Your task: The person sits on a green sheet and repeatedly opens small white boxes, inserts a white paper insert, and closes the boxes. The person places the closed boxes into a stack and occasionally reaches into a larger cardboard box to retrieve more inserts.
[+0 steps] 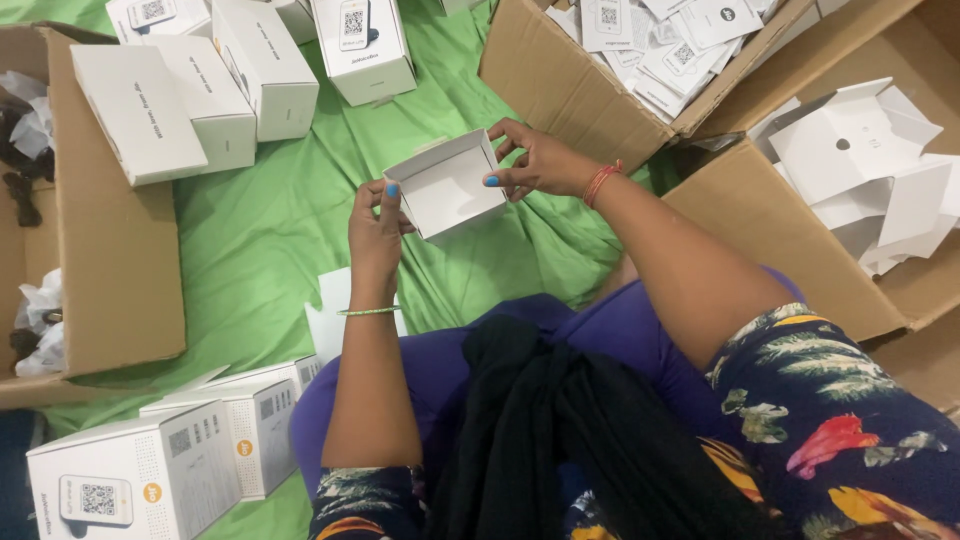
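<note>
Both my hands hold a small open white cardboard box [447, 187] over the green cloth [270, 230]. My left hand [376, 228] grips its left side with the thumb on the rim. On the right side, my right hand [537, 160] pinches the wall, fingers over the top edge. The box's inside looks bare. A thin green bangle sits on my left wrist and red threads on my right wrist.
Closed white boxes [200, 90] lie at the upper left, more white boxes [190, 450] at the lower left. A brown carton [560, 80] of white cards stands above, another carton [800, 230] with folded white inserts at right, and a carton [110, 260] at left.
</note>
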